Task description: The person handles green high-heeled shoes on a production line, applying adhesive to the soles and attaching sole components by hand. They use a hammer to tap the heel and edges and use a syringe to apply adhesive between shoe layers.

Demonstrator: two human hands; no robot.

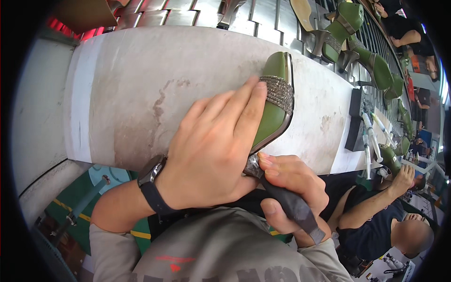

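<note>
A green high-heel shoe [273, 113] with a glittering strap lies on the pale worktable, its toe pointing away from me. My left hand [216, 141], with a dark watch on the wrist, is laid over the shoe and holds it. Its fingertips press by the strap, and the hand hides the shoe's rear part. My right hand [296, 188] grips a tool with a dark wrapped handle [293, 207] and a shiny rounded metal end. That end is close to the shoe's lower edge, beside my left hand; I cannot tell whether they touch.
Beyond the stained worktable [136, 89] runs a metal slatted conveyor [188, 14] carrying several green heeled shoes [345, 28]. Syringes [371, 136] and a black block [354, 120] sit at the table's right end. A co-worker [376, 221] works close by on the right.
</note>
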